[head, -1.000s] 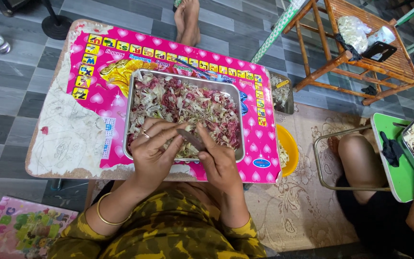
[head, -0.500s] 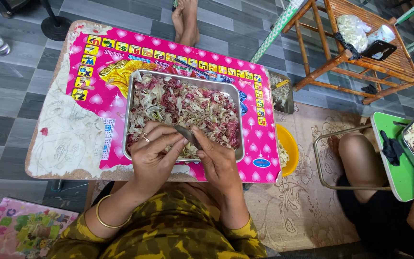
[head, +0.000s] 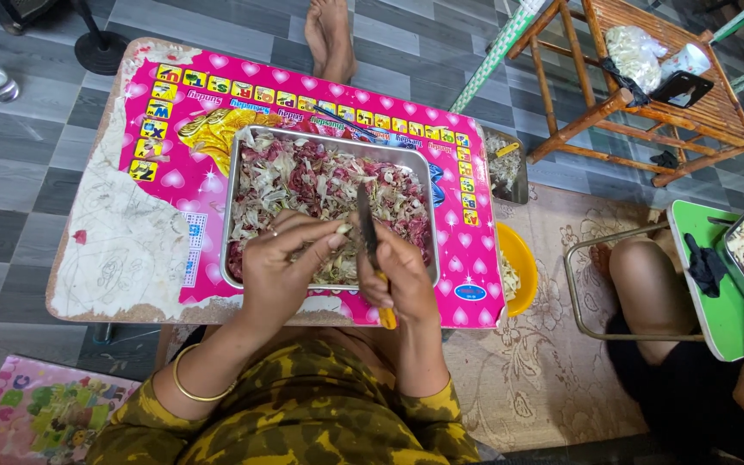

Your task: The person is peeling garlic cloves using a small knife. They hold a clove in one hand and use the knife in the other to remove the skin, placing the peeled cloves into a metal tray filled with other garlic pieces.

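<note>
A steel tray [head: 236, 200] full of red and pale peelings rests on a small pink table [head: 181, 185]. Over the tray's near edge, my left hand [head: 282, 267] pinches a small pale clove [head: 344, 229] between thumb and fingers. My right hand [head: 398, 280] grips a knife [head: 365, 226] with a yellow handle, its dark blade pointing away from me right beside the clove. A ring is on my left hand and a gold bangle on that wrist.
A yellow bowl [head: 520, 258] and a small steel container [head: 505, 165] sit right of the table. Another person's legs [head: 652, 297] are at the right by a green table [head: 703, 267] with a tray. A bamboo rack [head: 647, 82] stands behind. A bare foot [head: 331, 39] lies beyond.
The knife blade has swung from lying across the tray to pointing upright away from me, and my left hand now holds a clove up against it.
</note>
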